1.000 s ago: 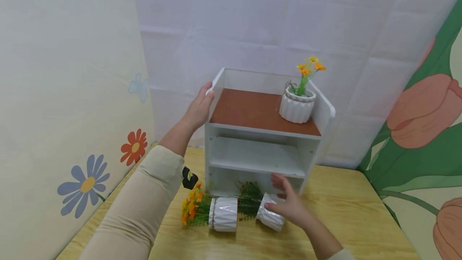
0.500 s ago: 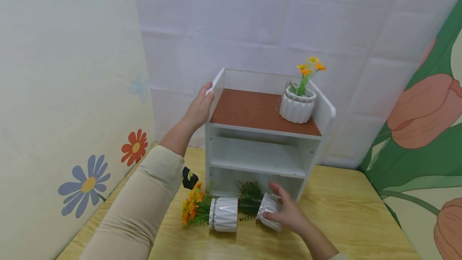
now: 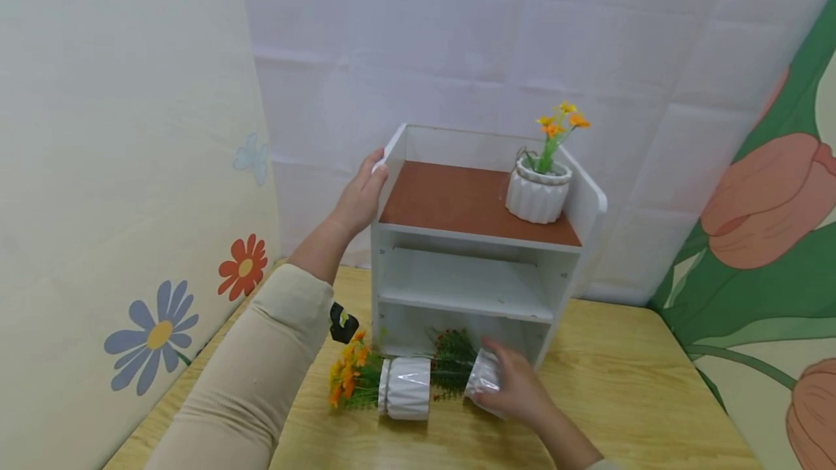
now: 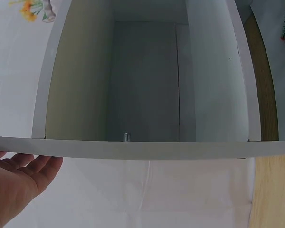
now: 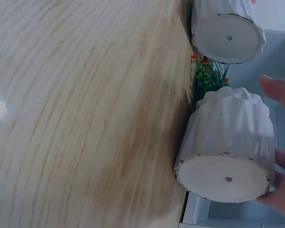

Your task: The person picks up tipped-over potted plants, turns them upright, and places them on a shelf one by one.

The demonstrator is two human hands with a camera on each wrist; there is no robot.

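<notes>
Right hand (image 3: 519,386) spread around tipped pot (image 3: 482,377), lower centre of frame; firm grip can't be told. Left hand (image 3: 358,201), fingers relaxed, rested against one white shelf (image 3: 466,285), mid-frame. Three pots counted: tipped pot, lying pot (image 3: 408,388) on desk (image 3: 620,390), upright pot (image 3: 537,196) on shelf top.

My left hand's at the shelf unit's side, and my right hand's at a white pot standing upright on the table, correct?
Not upright: the white pot by your right hand lies on its side on the table, as the head view shows.
</notes>
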